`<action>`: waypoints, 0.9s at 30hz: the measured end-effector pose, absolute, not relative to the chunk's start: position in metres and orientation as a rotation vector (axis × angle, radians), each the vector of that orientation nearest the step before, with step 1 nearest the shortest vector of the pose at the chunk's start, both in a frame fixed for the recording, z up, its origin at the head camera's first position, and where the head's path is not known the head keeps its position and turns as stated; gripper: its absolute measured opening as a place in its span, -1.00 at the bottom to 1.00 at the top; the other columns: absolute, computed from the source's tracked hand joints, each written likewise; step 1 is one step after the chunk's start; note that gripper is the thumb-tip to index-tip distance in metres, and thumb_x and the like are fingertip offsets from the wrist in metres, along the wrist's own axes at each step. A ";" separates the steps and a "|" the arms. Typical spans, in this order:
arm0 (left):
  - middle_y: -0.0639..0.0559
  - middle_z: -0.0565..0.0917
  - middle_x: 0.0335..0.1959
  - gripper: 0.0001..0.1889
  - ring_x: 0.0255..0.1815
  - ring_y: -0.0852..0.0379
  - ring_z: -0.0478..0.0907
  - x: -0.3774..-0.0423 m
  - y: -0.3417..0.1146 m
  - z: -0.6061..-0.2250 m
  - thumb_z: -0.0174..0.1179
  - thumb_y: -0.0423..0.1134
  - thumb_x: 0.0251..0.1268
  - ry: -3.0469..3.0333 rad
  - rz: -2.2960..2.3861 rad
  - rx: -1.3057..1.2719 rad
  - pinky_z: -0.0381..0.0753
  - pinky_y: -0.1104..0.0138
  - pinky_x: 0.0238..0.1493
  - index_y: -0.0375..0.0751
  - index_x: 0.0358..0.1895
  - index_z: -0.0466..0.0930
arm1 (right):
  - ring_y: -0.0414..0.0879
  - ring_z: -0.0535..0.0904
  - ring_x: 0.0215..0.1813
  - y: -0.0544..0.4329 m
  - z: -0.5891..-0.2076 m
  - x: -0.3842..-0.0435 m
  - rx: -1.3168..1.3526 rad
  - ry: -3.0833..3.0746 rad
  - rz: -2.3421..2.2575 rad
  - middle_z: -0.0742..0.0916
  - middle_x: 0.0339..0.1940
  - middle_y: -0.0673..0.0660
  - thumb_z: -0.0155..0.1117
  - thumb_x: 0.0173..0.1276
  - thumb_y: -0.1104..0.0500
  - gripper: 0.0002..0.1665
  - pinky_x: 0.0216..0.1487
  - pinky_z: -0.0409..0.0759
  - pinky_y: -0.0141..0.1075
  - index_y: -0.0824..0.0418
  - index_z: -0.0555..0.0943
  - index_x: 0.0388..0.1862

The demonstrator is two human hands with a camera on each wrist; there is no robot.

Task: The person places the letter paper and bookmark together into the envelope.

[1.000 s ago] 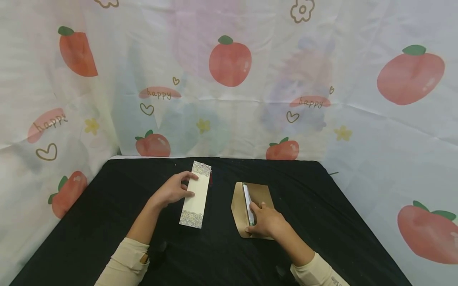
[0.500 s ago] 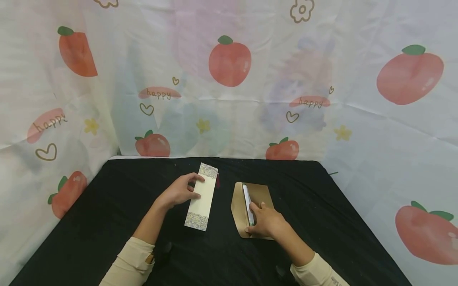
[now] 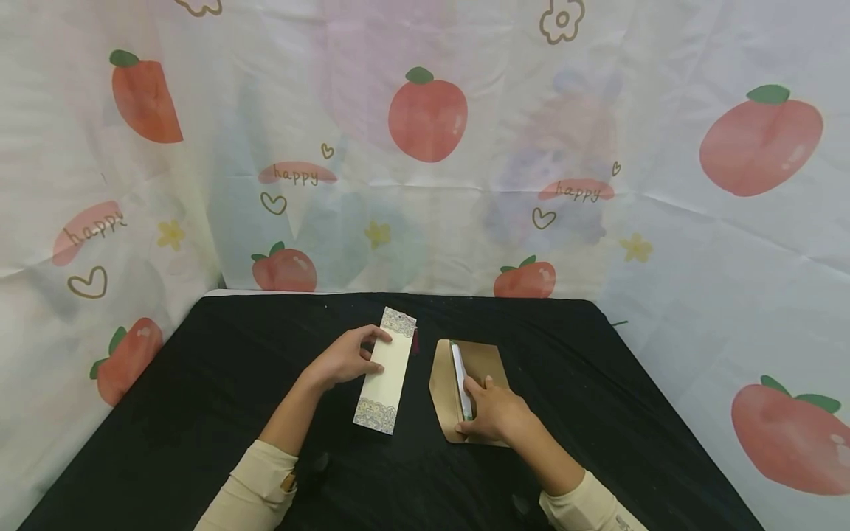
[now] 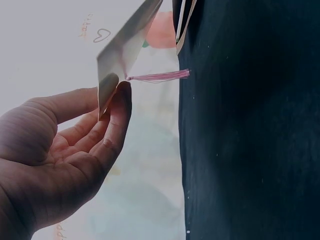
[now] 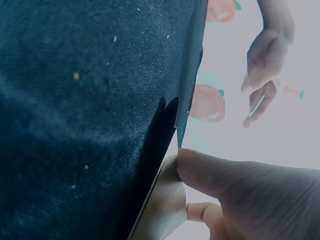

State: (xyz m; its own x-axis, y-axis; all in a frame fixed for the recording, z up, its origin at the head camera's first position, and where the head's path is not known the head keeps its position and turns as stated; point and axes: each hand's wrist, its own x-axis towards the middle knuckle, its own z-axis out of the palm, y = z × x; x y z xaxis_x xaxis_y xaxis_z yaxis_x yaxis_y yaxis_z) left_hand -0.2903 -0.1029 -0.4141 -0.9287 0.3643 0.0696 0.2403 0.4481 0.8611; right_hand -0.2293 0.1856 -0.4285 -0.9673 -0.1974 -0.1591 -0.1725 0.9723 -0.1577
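Note:
A cream bookmark (image 3: 388, 372) with patterned lace-like bands at both ends is pinched along its left edge by my left hand (image 3: 344, 359). In the left wrist view, its pink tassel (image 4: 160, 76) hangs from a cord, and the thumb and fingers take the card from opposite faces. To the right, a brown kraft envelope (image 3: 488, 360) lies with its flap side spread toward the left. My right hand (image 3: 494, 411) grips its near part, the thumb at the lower edge. White paper or cards (image 3: 460, 372) show in the envelope's opening, partly covered by the fingers.
A black cloth (image 3: 385, 479) covers the table under both hands. Behind it and at both sides hang pale curtains (image 3: 438, 221) printed with fruit, hearts and the word happy.
My left hand has moved steadily to the right and slightly nearer with the bookmark, closing on the envelope. The right hand and envelope have stayed in place.

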 end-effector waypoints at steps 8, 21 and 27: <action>-0.18 0.59 0.08 -0.54 -0.27 0.01 0.66 -0.289 -0.094 -0.418 0.40 -0.61 0.19 2.569 1.468 0.554 0.68 0.16 -0.20 -0.25 0.16 0.61 | 0.18 0.62 -0.18 0.185 -0.428 -0.229 -0.277 2.948 -0.201 0.56 0.24 0.43 0.65 0.10 -0.21 -0.10 -0.19 0.60 0.10 0.08 0.47 0.32; -0.20 0.58 0.11 -0.53 -0.27 0.03 0.66 -0.289 -0.075 -0.422 0.40 -0.62 0.18 2.553 1.444 0.582 0.69 0.17 -0.22 -0.23 0.14 0.62 | 0.17 0.60 -0.23 0.186 -0.429 -0.229 -0.292 2.954 -0.206 0.57 0.18 0.43 0.66 0.09 -0.19 -0.13 -0.23 0.60 0.09 0.10 0.47 0.28; -0.20 0.59 0.09 -0.53 -0.30 0.03 0.65 -0.289 -0.067 -0.423 0.40 -0.63 0.16 2.535 1.443 0.613 0.68 0.18 -0.23 -0.24 0.14 0.62 | 0.15 0.59 -0.24 0.187 -0.430 -0.230 -0.292 2.951 -0.199 0.57 0.15 0.40 0.65 0.09 -0.19 -0.13 -0.24 0.60 0.08 0.09 0.48 0.28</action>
State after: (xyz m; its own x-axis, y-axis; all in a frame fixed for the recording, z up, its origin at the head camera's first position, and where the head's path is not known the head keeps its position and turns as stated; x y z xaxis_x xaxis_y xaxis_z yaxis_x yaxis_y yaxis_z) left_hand -0.2886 -0.0669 -0.4228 -0.9030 0.4252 0.0618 0.2702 0.4502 0.8511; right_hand -0.2296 0.1866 -0.4297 -0.9665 -0.2049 -0.1546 -0.1823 0.9720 -0.1485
